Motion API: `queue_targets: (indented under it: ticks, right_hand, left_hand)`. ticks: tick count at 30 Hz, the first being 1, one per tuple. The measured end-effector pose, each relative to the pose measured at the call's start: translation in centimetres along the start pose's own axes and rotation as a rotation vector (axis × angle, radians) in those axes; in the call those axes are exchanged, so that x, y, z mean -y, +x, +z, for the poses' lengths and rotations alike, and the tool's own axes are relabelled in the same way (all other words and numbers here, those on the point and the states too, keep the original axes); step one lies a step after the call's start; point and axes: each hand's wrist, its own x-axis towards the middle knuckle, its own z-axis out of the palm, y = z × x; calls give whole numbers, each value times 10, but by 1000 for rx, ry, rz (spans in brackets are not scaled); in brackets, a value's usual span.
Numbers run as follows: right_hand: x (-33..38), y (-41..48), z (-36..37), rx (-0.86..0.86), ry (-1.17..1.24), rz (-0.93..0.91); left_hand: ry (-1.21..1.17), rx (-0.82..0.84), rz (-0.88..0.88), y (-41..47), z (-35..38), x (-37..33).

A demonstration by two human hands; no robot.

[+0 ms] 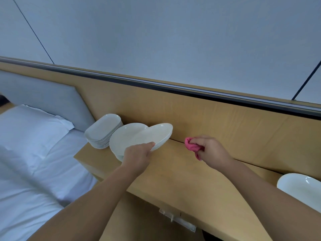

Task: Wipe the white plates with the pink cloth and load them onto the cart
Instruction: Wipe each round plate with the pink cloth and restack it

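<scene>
Left hand [137,156] has one white plate [154,134] pinched at its near rim, thumb on top, the plate tilted up off the wooden ledge [182,171] towards the ledge's left end. Just under it on the ledge sits a round stack [125,136] of more white plates; only a few rims show, too few to count. At the ledge's far left corner is a second pile, the oblong dishes [102,131], roughly ten rims, though they blur together. Right hand [212,150] hovers over the middle of the ledge, fingers curled tight round the one pink cloth [190,145], bunched up, a tail hanging below the palm. One more white dish [300,186] lies at the ledge's right end, cut by the frame. On the ledge's front edge hangs a clear plastic holder [178,219]; a small dark mark above it is too tiny to read. Left of the ledge, one white pillow [31,133].
</scene>
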Motion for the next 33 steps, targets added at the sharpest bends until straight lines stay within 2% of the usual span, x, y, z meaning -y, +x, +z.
queue_targets:
  ticks: [12, 21, 26, 30, 33]
  right_hand:
    - [24, 29, 43, -12, -56, 30]
    - [38, 45, 77, -13, -24, 91]
    - [39, 52, 92, -14, -53, 128]
    - [37, 53, 99, -32, -65, 149]
    - [35, 51, 102, -45, -64, 171]
  left_hand:
    - [159, 118, 25, 17, 28, 73]
    - [79, 238, 54, 31, 49, 119]
    - [196, 280, 127, 37, 59, 139]
    - [184, 288, 199, 43, 64, 145]
    - [93, 217, 239, 47, 61, 142]
